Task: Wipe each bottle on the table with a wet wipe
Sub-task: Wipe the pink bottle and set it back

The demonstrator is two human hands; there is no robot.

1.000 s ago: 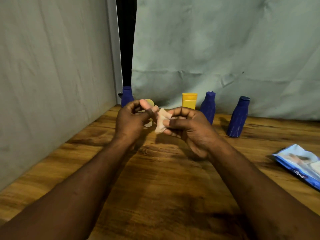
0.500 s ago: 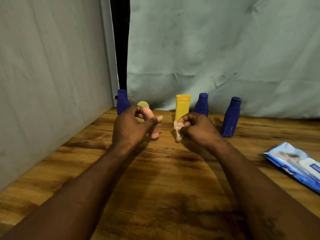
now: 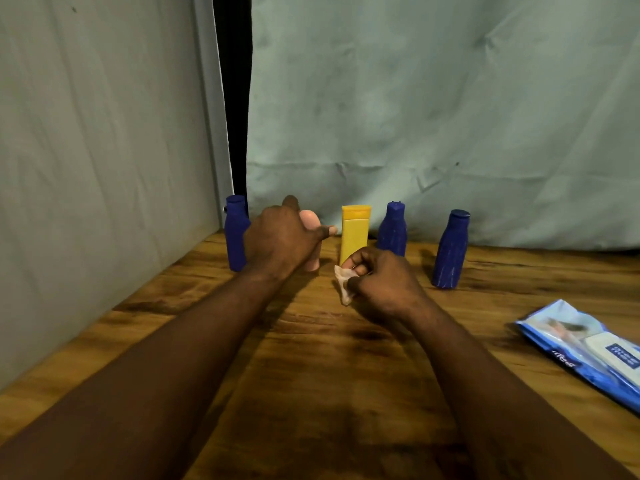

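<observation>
Along the back of the wooden table (image 3: 311,358) stands a row of bottles: a blue bottle (image 3: 236,237) at the left, a pink bottle (image 3: 312,225), a yellow bottle (image 3: 355,233), a second blue bottle (image 3: 392,232) and a third blue bottle (image 3: 450,251). My left hand (image 3: 277,239) holds the pink bottle, which stands upright on the table; my thumb crosses its front and my index finger sticks up behind it. My right hand (image 3: 384,282) pinches a crumpled wet wipe (image 3: 343,284) just in front of the yellow bottle.
A blue pack of wet wipes (image 3: 588,348) lies flat at the right edge of the table. Pale cloth walls close off the left side and the back, right behind the bottles.
My hands have parted. The left hand carried the pink bottle away from the wipe and back into the row, where it now stands. The right hand lowered with the wipe.
</observation>
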